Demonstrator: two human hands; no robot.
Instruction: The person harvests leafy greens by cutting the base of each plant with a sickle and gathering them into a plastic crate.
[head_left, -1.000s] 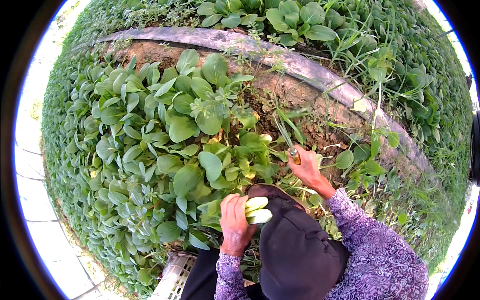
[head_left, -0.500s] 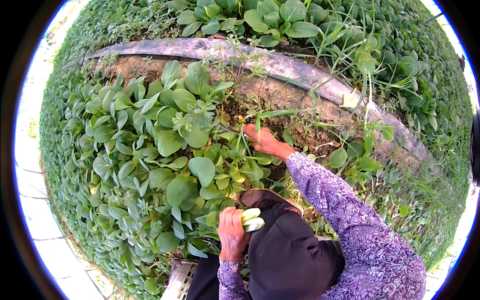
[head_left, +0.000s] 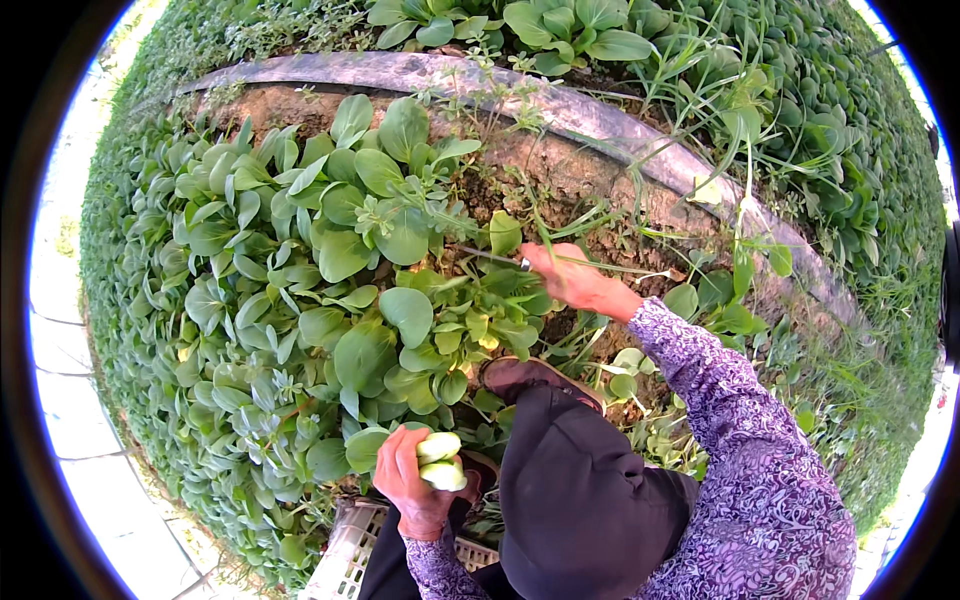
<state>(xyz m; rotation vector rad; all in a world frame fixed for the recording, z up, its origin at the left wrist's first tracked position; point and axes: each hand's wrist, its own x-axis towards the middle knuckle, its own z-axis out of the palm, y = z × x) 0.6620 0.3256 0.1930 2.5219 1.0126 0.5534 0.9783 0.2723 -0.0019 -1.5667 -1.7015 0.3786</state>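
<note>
My left hand (head_left: pixel 408 482) is closed around some bok choy (head_left: pixel 440 462); the pale, cut-looking stem ends stick out on its right side, and a green leaf shows beyond the fingers. In my right hand (head_left: pixel 575 277) is a knife (head_left: pixel 490 256), its thin blade pointing left over the soil toward the leafy plants. The fingers hide most of its handle. Just left of and below the blade stand low bok choy plants (head_left: pixel 405 315) with broad green leaves, some small ones yellowing. A lone upright leaf (head_left: pixel 505 232) is close above the blade.
My shoe (head_left: pixel 530 380) and dark-clad knee (head_left: pixel 575 470) are between my arms. A pale perforated crate (head_left: pixel 345 548) lies at the lower left. Beyond the bare soil (head_left: pixel 520 165) runs a greyish plastic strip (head_left: pixel 590 115), with more leafy plants and tall grass (head_left: pixel 740 130) behind it.
My left hand has moved left and slightly down with the bok choy. My right hand has drawn right with the knife, showing more blade. The view has shifted slightly.
</note>
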